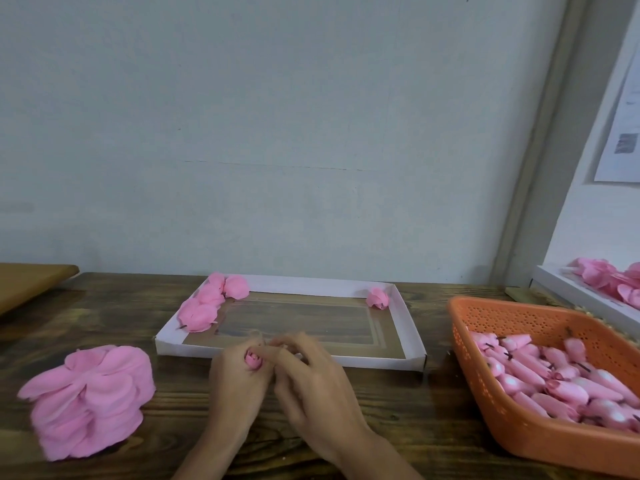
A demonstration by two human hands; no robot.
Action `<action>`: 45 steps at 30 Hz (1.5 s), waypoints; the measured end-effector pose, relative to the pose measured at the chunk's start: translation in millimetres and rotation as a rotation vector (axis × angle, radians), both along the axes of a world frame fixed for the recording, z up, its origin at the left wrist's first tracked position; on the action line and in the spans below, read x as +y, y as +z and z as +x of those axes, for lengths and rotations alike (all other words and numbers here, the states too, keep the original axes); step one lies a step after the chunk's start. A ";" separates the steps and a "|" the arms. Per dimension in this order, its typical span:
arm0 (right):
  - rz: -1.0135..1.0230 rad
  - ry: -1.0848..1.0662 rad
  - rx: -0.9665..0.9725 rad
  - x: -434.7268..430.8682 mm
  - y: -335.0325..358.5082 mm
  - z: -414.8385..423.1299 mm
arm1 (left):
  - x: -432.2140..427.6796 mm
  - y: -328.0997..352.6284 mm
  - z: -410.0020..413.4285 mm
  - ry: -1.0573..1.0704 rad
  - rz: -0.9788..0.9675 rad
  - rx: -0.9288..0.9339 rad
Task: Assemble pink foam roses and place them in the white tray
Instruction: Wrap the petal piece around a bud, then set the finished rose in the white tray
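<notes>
The left hand sits nearest, its fingers curled round a small pink bud just in front of the white tray. The right hand brings its fingertips to the bud, but whether it pinches anything is lost in blur. To do this step well, I'd grip the bud low and steady, then wrap petals from the petal stack on the desk evenly around it. Finished roses lie in the tray's far-left corner. The wall sheet carries print — none of it readable.
</notes>
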State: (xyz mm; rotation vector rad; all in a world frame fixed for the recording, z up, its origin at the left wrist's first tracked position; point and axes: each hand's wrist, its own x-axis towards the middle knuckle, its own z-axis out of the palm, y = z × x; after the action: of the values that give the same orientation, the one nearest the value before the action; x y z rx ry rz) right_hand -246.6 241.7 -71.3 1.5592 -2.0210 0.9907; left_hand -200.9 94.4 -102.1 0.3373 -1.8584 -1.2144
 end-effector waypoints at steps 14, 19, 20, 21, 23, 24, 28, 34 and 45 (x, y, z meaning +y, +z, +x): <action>0.083 -0.039 0.141 5.8 14.3 -9.0 | -1.9 -1.6 -3.9 0.003 0.010 -0.016; -0.052 -0.686 -0.089 59.6 54.2 -71.9 | 0.6 -0.3 -6.0 0.019 -0.022 -0.030; -0.029 -0.822 -0.140 76.2 60.4 -82.7 | 1.5 0.6 -5.6 0.014 -0.030 -0.032; 0.006 -0.945 -0.209 91.3 65.0 -90.8 | 2.2 1.7 -5.5 0.005 -0.038 -0.040; 0.140 -1.115 -0.359 112.1 66.6 -98.1 | 2.7 1.1 -5.5 -0.020 -0.067 -0.065; 0.219 -1.158 -0.418 118.4 65.6 -99.2 | 3.4 -0.4 -5.4 -0.030 -0.090 -0.075; 0.325 -1.154 -0.529 136.5 72.2 -109.5 | 8.3 -0.3 -4.0 -0.058 -0.113 -0.120; 0.571 -1.049 -0.681 148.9 63.0 -132.0 | 5.8 0.1 -3.2 -0.047 -0.105 -0.150; 0.541 -1.054 -0.652 152.3 60.4 -134.4 | 7.3 -2.1 -3.7 -0.044 -0.167 -0.199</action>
State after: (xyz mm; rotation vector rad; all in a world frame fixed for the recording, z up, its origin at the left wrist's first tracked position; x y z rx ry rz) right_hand -381.0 394.1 -10.9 0.0821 -3.1539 0.5311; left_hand -204.5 101.7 -104.2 0.3360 -2.1332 -1.0773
